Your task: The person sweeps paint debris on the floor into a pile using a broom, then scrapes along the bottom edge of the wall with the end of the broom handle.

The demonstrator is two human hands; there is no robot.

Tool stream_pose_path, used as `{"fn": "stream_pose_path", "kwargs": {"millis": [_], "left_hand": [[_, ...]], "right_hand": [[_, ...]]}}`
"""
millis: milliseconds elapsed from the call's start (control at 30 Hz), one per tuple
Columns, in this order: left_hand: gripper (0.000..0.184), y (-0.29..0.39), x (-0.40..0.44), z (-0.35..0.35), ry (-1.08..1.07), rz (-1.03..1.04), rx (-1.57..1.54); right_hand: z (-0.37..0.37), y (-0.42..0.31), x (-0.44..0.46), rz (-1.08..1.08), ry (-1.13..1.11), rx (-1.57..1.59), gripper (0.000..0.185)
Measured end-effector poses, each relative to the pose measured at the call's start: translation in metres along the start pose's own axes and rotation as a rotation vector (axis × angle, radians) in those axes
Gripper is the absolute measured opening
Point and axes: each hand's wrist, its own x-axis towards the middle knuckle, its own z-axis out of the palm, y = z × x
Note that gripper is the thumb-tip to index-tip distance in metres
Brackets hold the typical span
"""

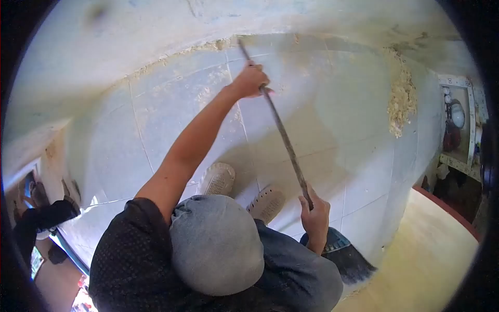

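A long broom handle (284,136) slants across the view, with its thin end near the debris line at the wall. My left hand (251,80) is closed round the upper part of the handle, my arm stretched forward. Lower down and to the right, my right hand (315,214) grips the same handle. Below that hand, partly hidden by my leg, is the broom head (349,257) with dark bristles and a teal top, over the floor. My grey cap (218,244) covers part of the view, and my light perforated shoes (217,179) stand on the tiles.
Pale floor tiles (306,93) lie ahead, bordered by a wall (156,26). Flaky debris (402,96) is heaped at the right, and more runs along the wall's base. A yellowish surface (431,249) with a red edge is at lower right. Shelving (460,119) stands beyond.
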Motion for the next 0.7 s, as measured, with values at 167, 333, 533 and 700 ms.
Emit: {"fn": "stream_pose_path", "kwargs": {"millis": [167,333,533,700], "left_hand": [[0.047,0.021,0.035,0.002,-0.054,-0.012,-0.079],[0.046,0.004,-0.008,-0.010,-0.062,-0.068,0.005],[0.047,-0.012,-0.032,-0.023,-0.031,-0.092,0.015],[0.049,-0.004,-0.018,-0.018,-0.056,-0.065,0.077]], "right_hand": [[-0.012,-0.002,0.003,0.129,0.034,-0.013,0.038],[-0.006,-0.003,0.007,0.072,-0.053,0.034,0.040],[0.007,-0.006,0.007,-0.084,-0.048,0.039,0.045],[-0.001,-0.007,0.008,0.014,-0.054,0.032,0.043]]}}
